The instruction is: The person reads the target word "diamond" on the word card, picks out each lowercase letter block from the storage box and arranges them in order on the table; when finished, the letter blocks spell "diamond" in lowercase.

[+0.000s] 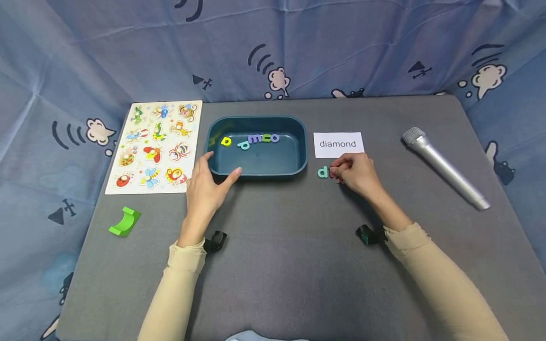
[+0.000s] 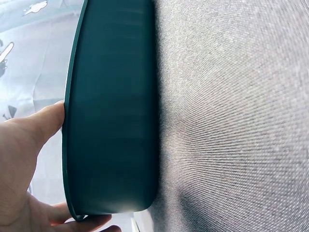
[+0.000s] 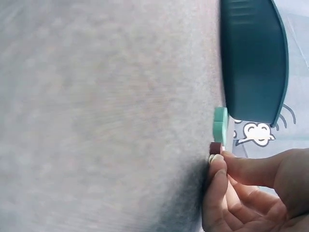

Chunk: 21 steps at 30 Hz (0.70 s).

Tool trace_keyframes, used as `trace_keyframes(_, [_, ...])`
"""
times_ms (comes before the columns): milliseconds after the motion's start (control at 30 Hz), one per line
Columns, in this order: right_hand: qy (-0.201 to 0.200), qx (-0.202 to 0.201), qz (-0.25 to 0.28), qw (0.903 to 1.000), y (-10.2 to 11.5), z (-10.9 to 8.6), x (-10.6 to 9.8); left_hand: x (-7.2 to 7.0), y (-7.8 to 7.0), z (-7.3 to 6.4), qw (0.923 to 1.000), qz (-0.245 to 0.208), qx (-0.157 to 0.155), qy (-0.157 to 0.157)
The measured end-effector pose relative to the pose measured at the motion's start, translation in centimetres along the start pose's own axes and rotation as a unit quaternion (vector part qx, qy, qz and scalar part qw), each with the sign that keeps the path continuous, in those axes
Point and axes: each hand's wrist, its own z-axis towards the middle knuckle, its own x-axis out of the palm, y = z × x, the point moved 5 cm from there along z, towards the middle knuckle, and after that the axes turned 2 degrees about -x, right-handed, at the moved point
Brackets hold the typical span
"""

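Note:
My left hand (image 1: 204,192) holds the front left corner of a dark teal plastic tray (image 1: 256,176), thumb against its front rim (image 2: 66,121) and fingers round the end wall. Inside the tray lie several coloured letters, among them a yellow one (image 1: 226,141), a light teal one (image 1: 243,145) and a purple m (image 1: 254,138). Below a white card (image 1: 339,144) printed "diamond", my right hand (image 1: 357,173) pinches a small dark red letter (image 3: 215,148) between thumb and fingers, mostly covered by them. Just left of it is a green letter d (image 1: 323,172).
A silver microphone (image 1: 448,170) lies slanted at the right. On the left are a sheet of insect pictures (image 1: 153,148) and a curved bright green block (image 1: 125,221). Patterned blue cloth (image 1: 239,52) hangs behind the grey table (image 1: 281,251).

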Motion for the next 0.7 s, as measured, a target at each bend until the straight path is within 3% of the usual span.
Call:
trace_keyframes(100, [-0.013,0.002,-0.005,0.9999,0.2,0.3,-0.2,0.0,0.0,0.0,1.0,0.0,0.002,0.0])
trace_keyframes(200, [-0.056,-0.01,-0.012,0.9983,1.1,0.8,-0.4,0.0,0.0,0.0,1.0,-0.001,0.004,-0.001])
trace_keyframes(300, [-0.104,-0.043,0.008,0.9936,2.7,1.3,-0.2,0.0,0.0,0.0,1.0,-0.001,0.003,-0.002])
trace_keyframes(400, [-0.123,-0.095,0.062,0.9859,4.9,1.8,0.6,0.0,0.0,0.0,1.0,0.0,0.002,-0.001])
trace_keyframes(500, [-0.108,-0.142,0.105,0.9783,7.1,2.3,1.9,0.0,0.0,0.0,1.0,0.0,0.001,0.001])
trace_keyframes(700, [-0.04,-0.185,0.102,0.9765,10.7,4.1,5.5,0.0,0.0,0.1,1.0,0.001,-0.003,0.006])
